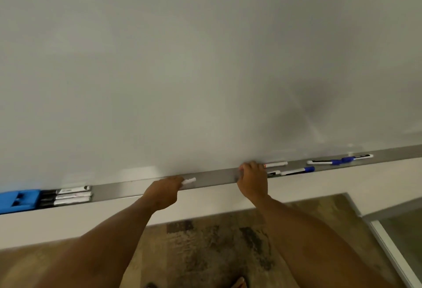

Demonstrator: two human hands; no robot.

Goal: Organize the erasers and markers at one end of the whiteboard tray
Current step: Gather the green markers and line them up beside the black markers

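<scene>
While the left hand (pixel 163 193) grips a white marker (pixel 189 181) over the whiteboard tray (pixel 212 177), right hand (pixel 252 179) closes, apparently on another; blue eraser (pixel 17 199) and three markers (pixel 72 195) sit far left.

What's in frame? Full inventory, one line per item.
whiteboard: 1, white-grey, fills the upper view
tray: 1, grey metal, runs along the board's bottom edge
eraser: 1, blue, far left end of the tray
markers, left group: 3, white with black caps, side by side next to the eraser
markers, right group: about 5, white, three with blue caps, scattered on the tray's right part
carpet: 1, brown patterned, below
left hand: 1, grip closed on a white marker, mid tray
right hand: 1, on the tray by the right group; grip contents unclear
</scene>
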